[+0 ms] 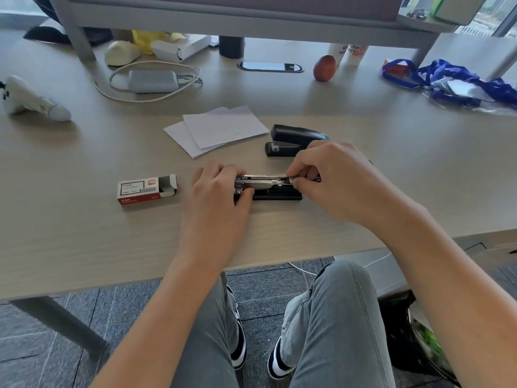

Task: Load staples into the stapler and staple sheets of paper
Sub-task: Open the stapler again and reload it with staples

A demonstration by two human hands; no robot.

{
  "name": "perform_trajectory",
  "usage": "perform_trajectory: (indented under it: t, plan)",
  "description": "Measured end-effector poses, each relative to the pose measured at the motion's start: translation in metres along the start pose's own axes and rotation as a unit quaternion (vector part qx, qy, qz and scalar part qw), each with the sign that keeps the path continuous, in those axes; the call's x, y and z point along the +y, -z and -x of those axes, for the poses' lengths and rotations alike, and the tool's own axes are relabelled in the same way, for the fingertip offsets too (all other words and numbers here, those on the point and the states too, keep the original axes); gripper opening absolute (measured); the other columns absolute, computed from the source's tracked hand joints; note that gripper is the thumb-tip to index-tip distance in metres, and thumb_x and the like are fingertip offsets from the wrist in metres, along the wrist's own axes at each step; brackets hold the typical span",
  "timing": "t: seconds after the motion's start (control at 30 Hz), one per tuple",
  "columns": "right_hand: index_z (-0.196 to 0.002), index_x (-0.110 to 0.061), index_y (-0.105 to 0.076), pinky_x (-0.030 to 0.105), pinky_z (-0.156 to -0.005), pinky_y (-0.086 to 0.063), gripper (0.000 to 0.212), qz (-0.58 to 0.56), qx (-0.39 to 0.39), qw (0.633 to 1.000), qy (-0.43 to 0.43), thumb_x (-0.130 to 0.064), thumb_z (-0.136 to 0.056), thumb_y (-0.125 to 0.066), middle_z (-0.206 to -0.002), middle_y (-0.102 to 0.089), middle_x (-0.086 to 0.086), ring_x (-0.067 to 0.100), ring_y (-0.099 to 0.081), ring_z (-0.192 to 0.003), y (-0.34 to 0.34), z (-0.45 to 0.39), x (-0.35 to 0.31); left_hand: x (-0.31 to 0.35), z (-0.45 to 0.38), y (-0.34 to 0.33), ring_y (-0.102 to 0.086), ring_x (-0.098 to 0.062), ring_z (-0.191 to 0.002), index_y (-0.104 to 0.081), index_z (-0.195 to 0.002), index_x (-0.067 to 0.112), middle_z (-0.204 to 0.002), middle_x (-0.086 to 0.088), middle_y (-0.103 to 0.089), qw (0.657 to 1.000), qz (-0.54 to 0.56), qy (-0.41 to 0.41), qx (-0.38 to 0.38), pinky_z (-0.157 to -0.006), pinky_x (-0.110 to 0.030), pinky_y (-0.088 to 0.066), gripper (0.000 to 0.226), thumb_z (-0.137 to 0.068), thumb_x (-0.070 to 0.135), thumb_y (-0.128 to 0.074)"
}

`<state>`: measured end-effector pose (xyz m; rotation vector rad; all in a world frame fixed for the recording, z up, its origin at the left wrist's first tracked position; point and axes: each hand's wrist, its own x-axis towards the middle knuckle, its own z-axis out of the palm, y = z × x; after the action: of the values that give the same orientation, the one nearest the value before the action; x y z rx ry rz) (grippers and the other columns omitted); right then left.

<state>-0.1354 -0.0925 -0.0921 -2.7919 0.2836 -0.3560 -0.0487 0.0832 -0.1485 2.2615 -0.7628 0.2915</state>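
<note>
Desk (84, 219), both hands (221, 189) gripping stapler (268, 186), staple box (147, 189) L, paper (215, 130), 2nd stapler (293, 140) behind.

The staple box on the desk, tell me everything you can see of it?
The staple box is a small red and white carton, cardboard by the look of it, with a label whose print is too small to read. It lies flat on the desk, long side toward the person. Its right end flap stands open, and grey shows inside, probably staples. It sits just left of the left hand, apart from it, and nothing touches it but the desk.
</note>
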Motion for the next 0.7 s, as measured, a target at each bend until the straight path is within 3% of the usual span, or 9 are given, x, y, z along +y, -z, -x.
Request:
perform_trajectory:
  t: [0.23,0.33,0.43,0.53,0.7]
  plan:
    - [-0.096,-0.026,-0.083,0.025,-0.068,-0.043,0.018,0.018,-0.018,0.999,-0.031,-0.017,-0.086,-0.070,-0.065,-0.058,-0.019,0.011,-0.060,-0.072,0.004,-0.004,-0.008,-0.002,0.001,-0.002,-0.053,-0.022,-0.103,-0.069,-0.114,0.016,-0.108,0.000,-0.064,1.000,-0.001,-0.003,0.004,-0.084,-0.025,-0.034,0.027,-0.087,0.022,-0.069]
    - [-0.099,-0.026,-0.083,0.024,-0.070,-0.041,0.021,0.040,-0.022,0.998,-0.038,-0.016,-0.088,-0.067,-0.082,-0.071,-0.006,0.022,-0.066,-0.081,0.004,-0.004,-0.013,-0.002,0.001,-0.003,-0.053,-0.021,-0.103,-0.069,-0.114,0.016,-0.108,0.001,-0.064,1.000,-0.006,-0.003,0.004,-0.083,-0.023,-0.032,0.028,-0.087,0.023,-0.070]
    - [-0.100,-0.025,-0.083,0.031,-0.071,-0.050,0.025,0.072,-0.032,0.996,-0.033,-0.015,-0.089,-0.063,-0.098,-0.073,0.002,0.030,-0.066,-0.087,0.004,-0.005,-0.017,-0.002,0.001,-0.002,-0.053,-0.022,-0.103,-0.069,-0.115,0.015,-0.110,-0.001,-0.064,1.000,-0.006,-0.005,0.003,-0.085,-0.025,-0.033,0.029,-0.088,0.022,-0.069]
    - [-0.096,-0.021,-0.082,0.036,-0.075,-0.056,0.025,0.104,-0.032,0.994,-0.019,-0.012,-0.086,-0.060,-0.101,-0.070,0.006,0.033,-0.065,-0.089,0.000,-0.007,-0.022,-0.001,0.001,-0.002,-0.053,-0.022,-0.104,-0.069,-0.116,0.015,-0.110,-0.002,-0.064,1.000,-0.002,-0.007,0.003,-0.087,-0.027,-0.035,0.029,-0.088,0.021,-0.069]
    - [-0.093,-0.012,-0.076,0.031,-0.066,-0.046,0.020,0.138,-0.029,0.990,0.008,-0.007,-0.085,-0.059,-0.095,-0.064,0.007,0.033,-0.062,-0.083,-0.009,-0.007,-0.033,-0.002,0.001,-0.002,-0.054,-0.023,-0.103,-0.069,-0.115,0.014,-0.110,-0.002,-0.064,1.000,-0.005,-0.011,0.004,-0.088,-0.030,-0.038,0.029,-0.087,0.021,-0.070]
